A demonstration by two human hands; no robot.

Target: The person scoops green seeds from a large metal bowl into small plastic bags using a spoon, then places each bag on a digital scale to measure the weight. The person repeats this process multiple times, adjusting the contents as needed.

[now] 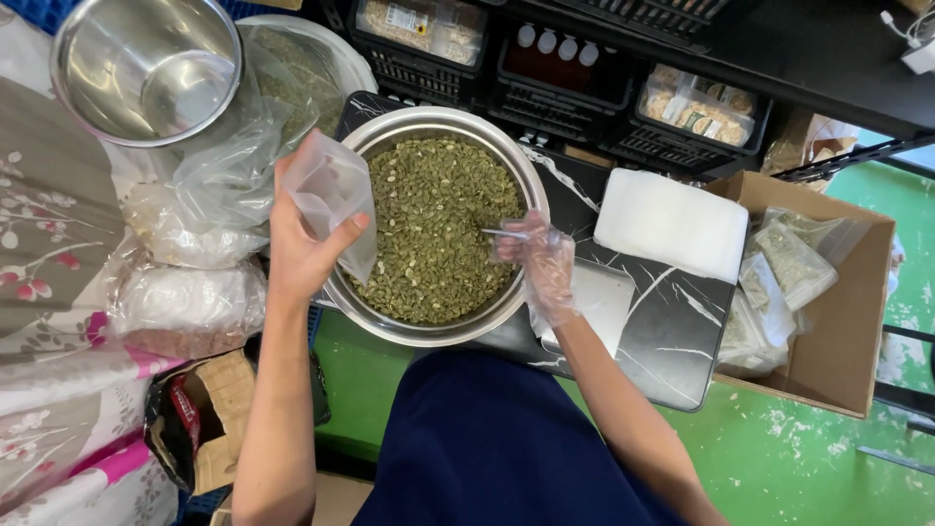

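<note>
On the black table point(672, 331) we are filling bags with seeds. Our left hand point(302, 244) is pinching a clear bag point(331, 190) over the bowl point(440, 336); our gloved right hand point(541, 263) is gripping a scoop point(504, 234). Next, we think, the bag needs opening.

bag point(331, 195): small, clear, held upright in left grip point(307, 244)
seeds point(433, 224): green, filling steel bowl point(531, 180), under right grip point(536, 258)

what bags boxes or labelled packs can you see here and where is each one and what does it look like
Small clear plastic bag: empty, in the left hand, beside the steel seed bowl.
Cardboard box: right, brown, open, holding filled clear packs.
Stack of white bags: flat, on the dark tabletop.
Labelled clear tubs: in black crates behind.
</note>
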